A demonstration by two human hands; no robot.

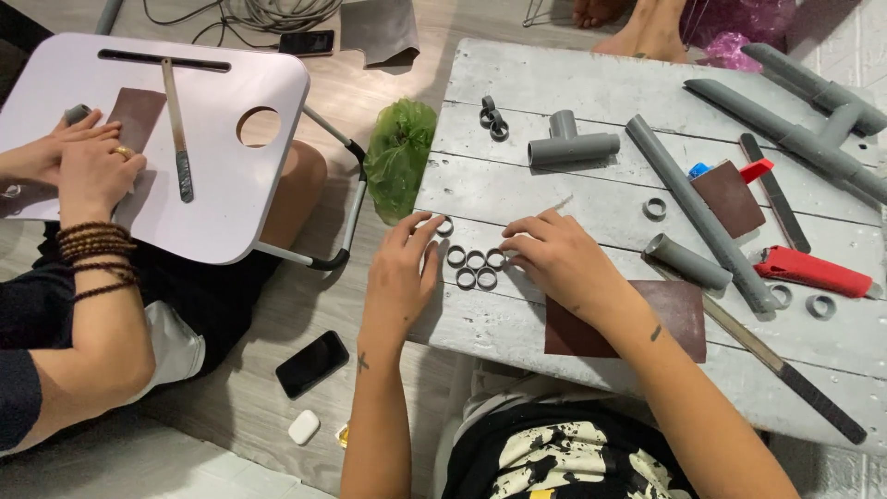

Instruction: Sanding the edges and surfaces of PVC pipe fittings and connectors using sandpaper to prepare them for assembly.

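Counted on the table: about nine small pipe rings (476, 268), two sandpaper sheets (679, 319), two files (774, 192), one red cutter (811, 273).

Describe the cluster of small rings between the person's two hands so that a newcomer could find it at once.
Start at the white plank table. Near its front edge, between the left hand and right hand, lies a cluster of grey rings. Unlike the single rings scattered elsewhere on the table, these sit touching one another in two short rows.

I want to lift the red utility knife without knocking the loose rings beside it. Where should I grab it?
Grip the red utility knife around the middle of its long body, pinching its two long sides from above. It lies flat on the grey board, and the rings sit just below it, so come straight down, not sliding.
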